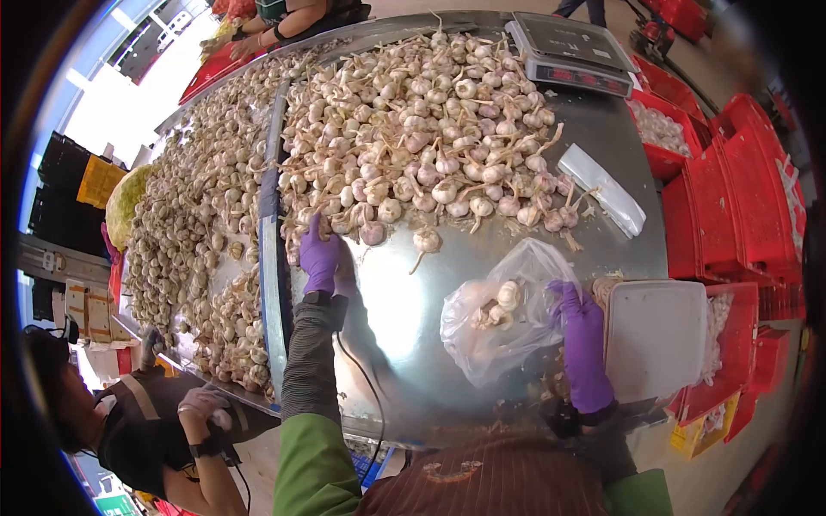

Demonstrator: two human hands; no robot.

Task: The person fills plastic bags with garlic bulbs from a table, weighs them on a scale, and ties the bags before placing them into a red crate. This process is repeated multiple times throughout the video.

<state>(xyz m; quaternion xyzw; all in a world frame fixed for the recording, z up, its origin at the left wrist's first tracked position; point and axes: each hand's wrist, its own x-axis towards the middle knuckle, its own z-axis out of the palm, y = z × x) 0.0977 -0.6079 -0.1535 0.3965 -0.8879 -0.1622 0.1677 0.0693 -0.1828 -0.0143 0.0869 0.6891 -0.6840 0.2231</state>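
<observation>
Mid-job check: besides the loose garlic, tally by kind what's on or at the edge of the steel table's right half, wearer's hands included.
Purple-gloved hands: 2, left hand, right hand
Clear bag: 1
Flat empty bag: 1
Scale: 1
White tray: 1
Total: 6

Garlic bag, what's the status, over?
Left hand at edge of garlic pile. Right hand grips plastic bag, few bulbs inside. One loose bulb lies between.

Glossy metal table (pixel 413 344), clear crinkled plastic bag (pixel 490 344), papery garlic (pixel 413 129).
</observation>
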